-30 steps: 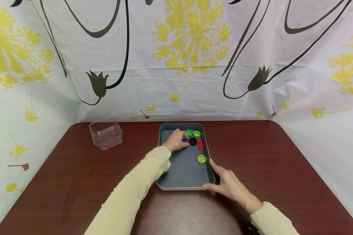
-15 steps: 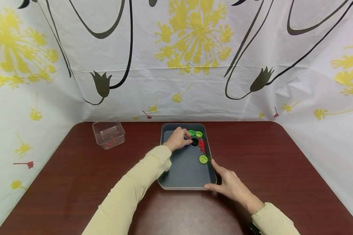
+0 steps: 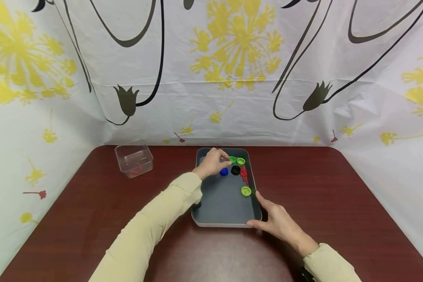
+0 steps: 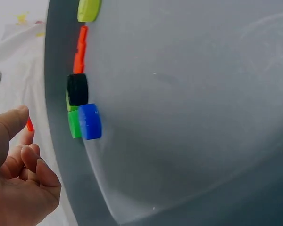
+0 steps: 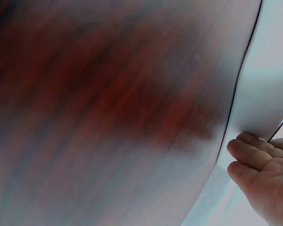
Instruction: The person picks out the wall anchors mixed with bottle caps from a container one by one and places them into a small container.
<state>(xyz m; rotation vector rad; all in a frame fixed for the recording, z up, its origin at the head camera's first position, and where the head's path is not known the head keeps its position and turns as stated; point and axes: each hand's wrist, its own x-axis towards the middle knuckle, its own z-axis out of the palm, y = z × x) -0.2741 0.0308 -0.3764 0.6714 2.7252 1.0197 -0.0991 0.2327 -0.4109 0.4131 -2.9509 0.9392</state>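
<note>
Over the far part of a grey tray point(image 3: 225, 207), my left hand point(image 3: 213, 162) pinches a small red stick point(image 4: 29, 124) between thumb and index finger. Just below the fingers lies a blue bottle cap point(image 3: 224, 171), with a black cap point(image 3: 235, 170) beside it. A green cap point(image 3: 232, 159) and a yellow-green cap point(image 3: 241, 161) sit at the far right corner. Several red pieces point(image 3: 244, 175) form a line along the right side, above another yellow-green cap point(image 3: 246, 191). My right hand point(image 3: 276, 221) rests against the tray's near right corner, thumb at the front edge, fingers along the side.
A clear plastic box point(image 3: 134, 158) with a few red pieces point(image 3: 134, 171) inside stands at the back left of the dark red wooden table point(image 3: 320, 188). White patterned cloth point(image 3: 183, 109) hangs behind the table and on both sides.
My left hand has lifted slightly away from the blue cap, which now shows fully, and moved toward the green cap with the red stick. The right hand stays at the tray corner.
</note>
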